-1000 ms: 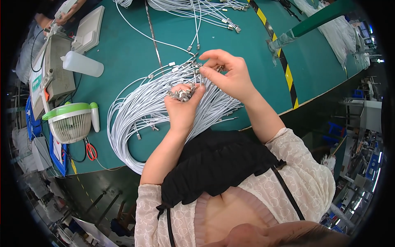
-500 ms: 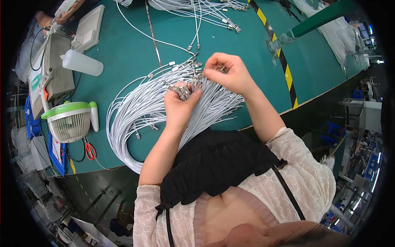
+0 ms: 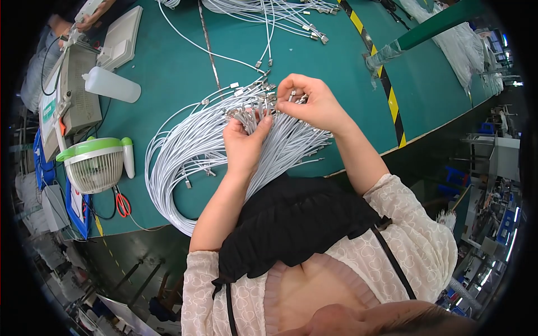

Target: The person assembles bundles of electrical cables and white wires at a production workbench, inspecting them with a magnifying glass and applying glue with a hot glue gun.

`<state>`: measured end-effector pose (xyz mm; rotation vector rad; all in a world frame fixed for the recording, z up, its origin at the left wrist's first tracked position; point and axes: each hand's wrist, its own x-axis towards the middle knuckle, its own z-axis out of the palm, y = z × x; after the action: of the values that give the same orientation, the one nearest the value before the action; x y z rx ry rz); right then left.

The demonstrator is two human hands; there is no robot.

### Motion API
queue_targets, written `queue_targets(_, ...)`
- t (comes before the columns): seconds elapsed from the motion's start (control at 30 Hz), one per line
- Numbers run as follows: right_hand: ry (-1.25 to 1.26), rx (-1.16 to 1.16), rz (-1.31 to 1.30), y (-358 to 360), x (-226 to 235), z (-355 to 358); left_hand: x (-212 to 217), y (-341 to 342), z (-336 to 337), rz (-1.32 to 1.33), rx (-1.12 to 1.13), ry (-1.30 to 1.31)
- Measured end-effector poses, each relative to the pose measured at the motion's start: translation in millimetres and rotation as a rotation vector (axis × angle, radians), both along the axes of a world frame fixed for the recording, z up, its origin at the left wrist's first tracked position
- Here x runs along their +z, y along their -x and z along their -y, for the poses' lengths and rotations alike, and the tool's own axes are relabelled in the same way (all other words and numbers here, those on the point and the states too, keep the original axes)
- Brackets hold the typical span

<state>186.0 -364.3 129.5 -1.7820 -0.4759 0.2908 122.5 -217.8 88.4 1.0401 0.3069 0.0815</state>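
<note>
At the upper left edge of the frame, another person's hand (image 3: 93,18) shows above a grey box (image 3: 84,95), with a white panel (image 3: 120,39) just to its right. Below the box, toward the left edge, a blue frame (image 3: 82,231) slants beside a fan (image 3: 96,168) with a green top and a pale grille. A white bottle (image 3: 113,85) is above the fan, and red-handled scissors (image 3: 123,205) are below it. Next comes a thick bundle of white cables (image 3: 185,143), curving across the middle of the green bench (image 3: 168,67). At the centre, the left hand (image 3: 242,143) has a closed grip around part of this bundle, the metal ends (image 3: 246,116) fanned out above its thumb and fingers. More cables (image 3: 252,8) lie at the top centre, one trailing down toward the bundle. Right of centre, the right hand (image 3: 291,101) is curled, thumb and fingertips close together beside the metal ends; whether its grip holds one cannot be told. Farther right, yellow-and-black tape (image 3: 394,106) runs down the bench, a green post (image 3: 437,27) slants over it, and clear plastic (image 3: 457,53) lies at the upper right.
</note>
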Motion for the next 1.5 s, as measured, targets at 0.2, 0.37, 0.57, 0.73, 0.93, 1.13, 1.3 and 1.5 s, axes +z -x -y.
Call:
queue_targets(0.2, -0.176, -0.071, -0.063, 2, 1, -7, -5, -1, -4, 0.014, -0.054, -0.058)
queue_targets(0.37, -0.249, -0.098, -0.151, -2, 3, -5, -3, 0, -5, -0.017, -0.103, -0.098)
queue_targets(0.57, -0.179, -0.114, -0.116, -2, -1, -3, 1, 0, -2, -0.014, -0.072, -0.024)
queue_targets(0.73, -0.056, -0.008, 0.078, -1, 2, -7, -5, -1, -4, -0.01, -0.093, -0.055)
queue_targets(0.93, 0.055, 0.062, 0.107, -2, 6, -3, 0, 0, -2, -0.013, -0.139, -0.058)
queue_targets(1.13, 0.019, 0.004, -0.006, -2, 1, 0, 2, 0, 0, -0.021, -0.073, -0.043)
queue_targets(1.3, -0.031, -0.027, 0.102, 0, 1, -5, -1, 2, -2, -0.012, -0.049, -0.044)
queue_targets(1.5, -0.138, -0.017, 0.072, -2, -5, -7, -2, 2, -2, 0.012, -0.087, -0.024)
